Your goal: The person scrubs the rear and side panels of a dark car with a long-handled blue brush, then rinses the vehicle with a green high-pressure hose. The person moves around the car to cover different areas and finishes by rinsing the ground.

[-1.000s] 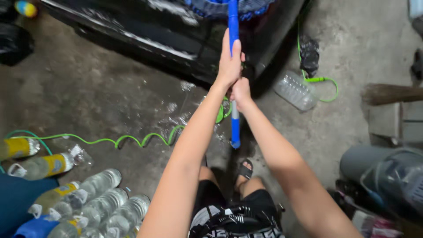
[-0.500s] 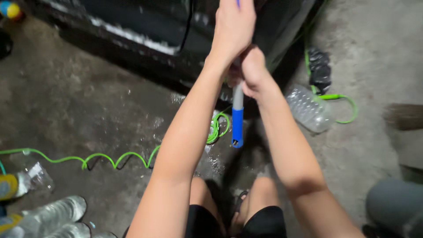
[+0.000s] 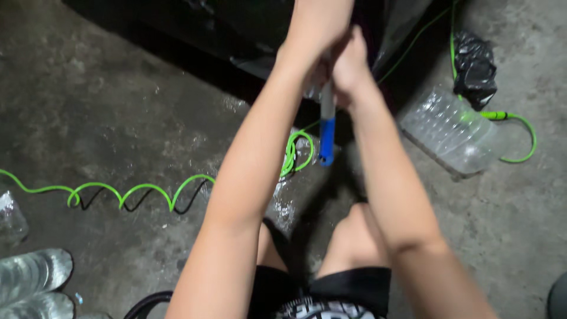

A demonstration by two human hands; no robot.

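Where the view looks straight down past black shorts (image 3: pixel 348 283) and bare knees, both forearms reach up and away to meet near the top edge; the left hand (image 3: pixel 316 23) is wrapped round a pole handle (image 3: pixel 326 127) at the higher point, partly cut off by the frame, and the right hand (image 3: pixel 349 68) is clenched on the same handle just below it, the two hands touching; the handle hangs down from the grip, grey beneath the fingers and blue at its free end, which sits in the air above the floor. Under the hands lies a rough grey concrete floor (image 3: pixel 106 106), darkened and shining with wet patches and small puddles; a bright green coiled hose (image 3: pixel 136 195) snakes across it to the left of the hands and loops tightly just beneath the handle's tip; clear plastic bottles (image 3: pixel 32 277) lie at the near left corner. To the right of the hands a large clear plastic jug (image 3: pixel 452 130) lies on its side, a crumpled black bag (image 3: pixel 475 62) just beyond it, with a green hose end curling beside both. Farthest off, behind the hands, stands the dark glossy body of a vehicle (image 3: pixel 236 29).
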